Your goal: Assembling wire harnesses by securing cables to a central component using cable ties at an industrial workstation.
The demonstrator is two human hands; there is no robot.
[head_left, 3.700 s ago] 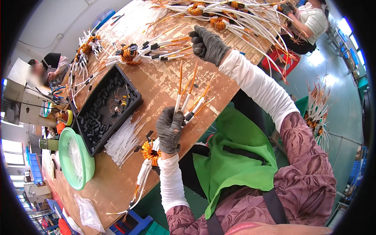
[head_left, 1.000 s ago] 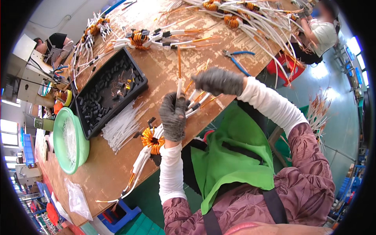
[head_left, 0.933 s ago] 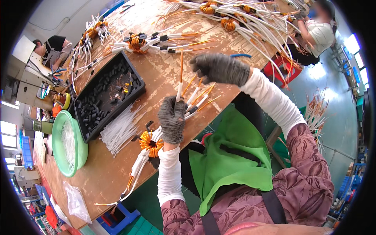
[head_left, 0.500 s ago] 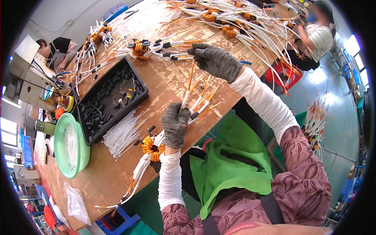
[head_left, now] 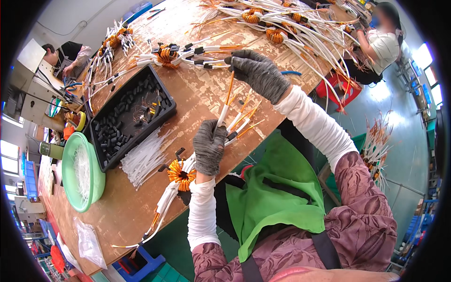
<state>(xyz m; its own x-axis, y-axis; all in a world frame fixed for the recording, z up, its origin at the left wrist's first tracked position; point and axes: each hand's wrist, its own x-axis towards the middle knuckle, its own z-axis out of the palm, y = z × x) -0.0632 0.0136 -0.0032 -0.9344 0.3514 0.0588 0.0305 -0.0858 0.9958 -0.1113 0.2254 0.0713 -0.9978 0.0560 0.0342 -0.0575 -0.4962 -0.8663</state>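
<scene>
My left hand, in a grey knit glove, is closed around the white-sleeved wires of a ring-shaped copper coil. The coil lies by the table edge below that hand, with more white-sleeved leads trailing toward the lower left. Above the fist several bare copper ends fan out; one long copper wire end stands up highest. My right hand, gloved alike, has its fingers pinched together just above that wire's tip. A small dark bit shows at its fingertips, too small to name.
A black tray of short black tubes lies left of my hands, beside a pile of thin white tubes. Further left are a green basin and a plastic bag. Another coil lies beyond. Two people work at the table's far sides.
Both hands keep nearly the same places. My right hand's fingers have drawn closer together and tipped slightly above the upright wire end. The whole view has shifted slightly.
</scene>
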